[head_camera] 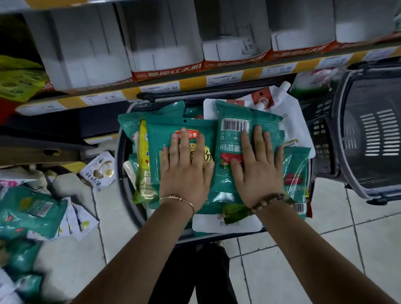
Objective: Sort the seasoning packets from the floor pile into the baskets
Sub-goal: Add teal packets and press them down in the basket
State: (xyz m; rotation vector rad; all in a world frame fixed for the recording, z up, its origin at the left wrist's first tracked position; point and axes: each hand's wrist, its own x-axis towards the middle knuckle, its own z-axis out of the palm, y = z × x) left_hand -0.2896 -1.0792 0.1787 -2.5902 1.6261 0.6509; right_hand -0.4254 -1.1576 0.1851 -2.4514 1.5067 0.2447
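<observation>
both hands, left hand (186, 172) and right hand (258, 170), press flat with fingers spread on teal packets (230, 119) heaped in the basket (122, 177); the overfull stack could slide out.

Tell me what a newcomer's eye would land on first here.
The left hand and right hand press flat on teal packets heaped in the centre basket. A loose floor pile of packets lies at left, and a second basket sits at right.
</observation>
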